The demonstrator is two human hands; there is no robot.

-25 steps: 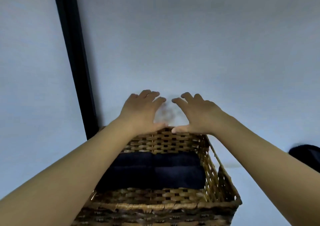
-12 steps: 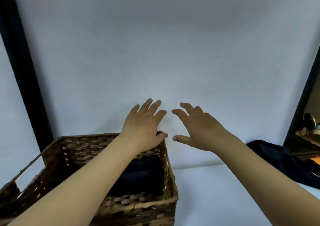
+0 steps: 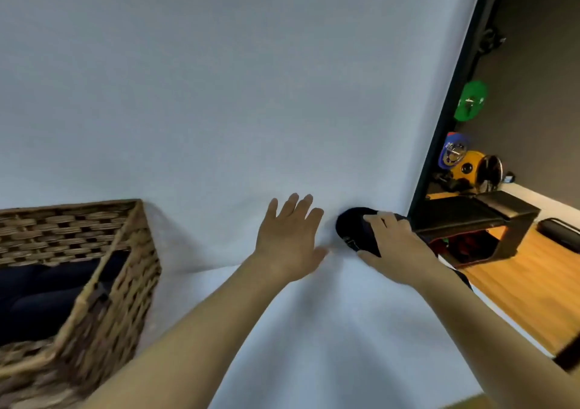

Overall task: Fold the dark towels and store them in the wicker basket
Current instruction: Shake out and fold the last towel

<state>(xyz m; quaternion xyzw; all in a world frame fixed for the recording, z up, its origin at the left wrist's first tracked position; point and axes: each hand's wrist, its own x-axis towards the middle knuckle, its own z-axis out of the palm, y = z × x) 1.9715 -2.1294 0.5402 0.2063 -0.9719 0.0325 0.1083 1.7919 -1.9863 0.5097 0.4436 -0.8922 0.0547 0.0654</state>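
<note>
White sheet (image 3: 219,110), right hand (image 3: 398,251) gripping towel (image 3: 354,229)

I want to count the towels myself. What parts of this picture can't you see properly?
- Dark towels in the wicker basket, head view: its wall and the left edge hide part, so no count.
- Dark towel by the backdrop: the right hand covers much of it; its full shape is hidden.
- Right hand's grip: unclear, fingers lie on the cloth.
- Left hand: open, holding nothing.
</note>
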